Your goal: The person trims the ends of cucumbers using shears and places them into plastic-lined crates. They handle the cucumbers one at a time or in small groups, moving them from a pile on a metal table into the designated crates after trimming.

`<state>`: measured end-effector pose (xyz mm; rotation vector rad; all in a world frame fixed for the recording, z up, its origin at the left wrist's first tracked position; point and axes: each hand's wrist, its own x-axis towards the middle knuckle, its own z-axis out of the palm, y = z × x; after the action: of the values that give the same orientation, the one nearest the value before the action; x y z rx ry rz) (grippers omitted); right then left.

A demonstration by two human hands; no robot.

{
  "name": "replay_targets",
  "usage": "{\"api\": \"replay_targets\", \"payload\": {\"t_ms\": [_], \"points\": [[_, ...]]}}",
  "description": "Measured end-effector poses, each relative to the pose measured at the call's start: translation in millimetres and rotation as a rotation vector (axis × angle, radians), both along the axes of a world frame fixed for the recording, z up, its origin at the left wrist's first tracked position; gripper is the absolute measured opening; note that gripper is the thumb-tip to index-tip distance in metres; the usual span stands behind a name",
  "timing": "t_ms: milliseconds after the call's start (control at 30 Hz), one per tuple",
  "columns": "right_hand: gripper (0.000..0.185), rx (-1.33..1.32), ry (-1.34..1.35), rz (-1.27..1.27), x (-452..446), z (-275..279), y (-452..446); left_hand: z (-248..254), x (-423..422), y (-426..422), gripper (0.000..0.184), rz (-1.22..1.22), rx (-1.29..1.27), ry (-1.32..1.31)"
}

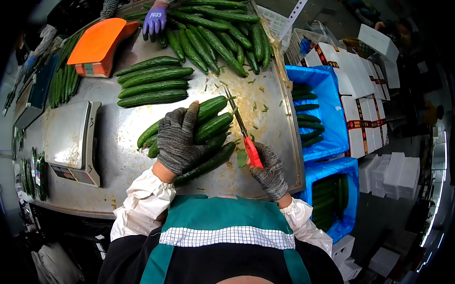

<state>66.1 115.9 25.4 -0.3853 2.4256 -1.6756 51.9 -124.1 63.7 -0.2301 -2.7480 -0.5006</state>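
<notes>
My left hand (pixel 178 139), in a grey knit glove, lies over a small group of cucumbers (pixel 215 127) on the metal table and grips them, hiding their middles. My right hand (pixel 269 169), gloved the same way, is closed around the red handles of a pair of scissors (pixel 253 152). The scissor blades point away from me and stand at the cucumbers' right-hand tips. A bit of green leaf (pixel 242 158) shows beside the handles. Just beyond my left hand, several cucumbers (pixel 153 84) lie side by side in a row.
Across the table, a co-worker's purple-gloved hand (pixel 155 20) touches a big cucumber pile (pixel 216 34). An orange scoop-shaped tray (pixel 98 45) and a weighing scale (pixel 70 136) stand on the left. Blue-lined crates (pixel 333 138) holding cucumbers adjoin the table's right edge; white foam boxes (pixel 361 104) stand beyond.
</notes>
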Motion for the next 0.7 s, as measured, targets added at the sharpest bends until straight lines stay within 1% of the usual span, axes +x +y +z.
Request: {"api": "replay_targets", "payload": {"t_ms": [100, 333, 433, 500, 633, 700], "points": [[0.041, 0.005, 0.024, -0.027, 1, -6, 0, -4, 0, -1, 0.092, -0.005, 0.002, 0.006], [0.040, 0.032, 0.045, -0.021, 1, 3, -2, -5, -1, -1, 0.092, -0.019, -0.003, -0.009], [0.042, 0.035, 0.084, 0.002, 2, 4, -3, -3, -1, 1, 0.093, -0.024, 0.050, -0.011], [0.044, -0.070, -0.083, 0.013, 2, 5, -3, -5, -1, 0, 0.093, -0.005, 0.030, -0.016], [0.046, -0.056, -0.064, 0.031, 2, 3, 1, -1, -1, 0, 0.093, -0.011, 0.030, -0.044], [0.046, -0.108, -0.137, 0.031, 2, 1, 2, -6, -1, -1, 0.093, -0.014, 0.031, -0.014]]}}
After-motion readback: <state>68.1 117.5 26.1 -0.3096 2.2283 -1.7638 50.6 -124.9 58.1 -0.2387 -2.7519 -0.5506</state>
